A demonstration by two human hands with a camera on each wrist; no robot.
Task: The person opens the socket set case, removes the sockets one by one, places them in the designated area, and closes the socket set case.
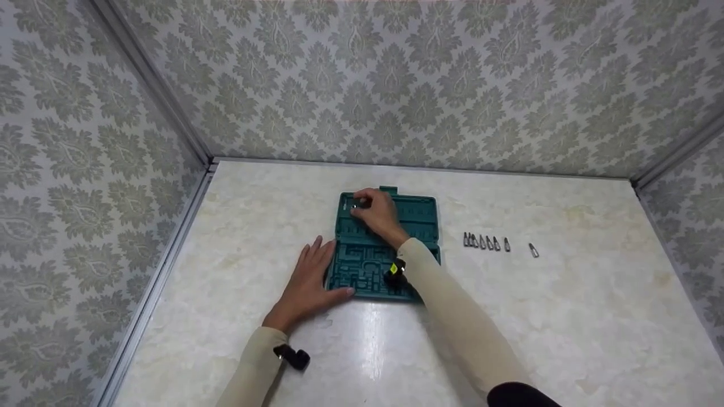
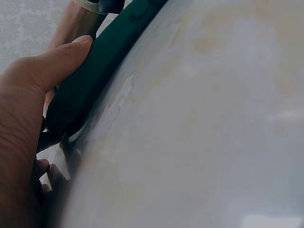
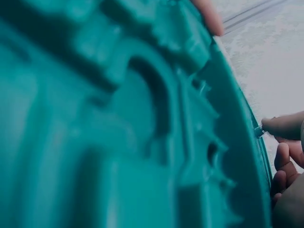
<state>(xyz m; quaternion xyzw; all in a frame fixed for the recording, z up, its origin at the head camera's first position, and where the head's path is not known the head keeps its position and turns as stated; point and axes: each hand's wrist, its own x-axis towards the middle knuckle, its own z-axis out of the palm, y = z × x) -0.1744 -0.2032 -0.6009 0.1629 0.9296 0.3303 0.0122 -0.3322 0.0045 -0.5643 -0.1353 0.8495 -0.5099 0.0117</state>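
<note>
A green plastic tool case (image 1: 353,252) lies unfolded on the table, its moulded slots facing up. My left hand (image 1: 308,280) rests against the case's left side, fingers straight. Its thumb (image 2: 76,52) touches the front edge in the left wrist view. Over the upper left of the far half, my right hand (image 1: 380,213) pinches a small metal screwdriver bit (image 3: 259,131) between thumb and fingertips; most of the bit is hidden. Another small metal bit (image 1: 345,204) sits in a slot at that far-left corner. My right forearm covers part of the near half.
A loose row of several metal bits (image 1: 482,242) lies on the table to the right of the case, with a single bit (image 1: 533,250) farther right. The pale marbled table (image 1: 594,316) meets patterned wall panels (image 1: 390,102) at the back and sides.
</note>
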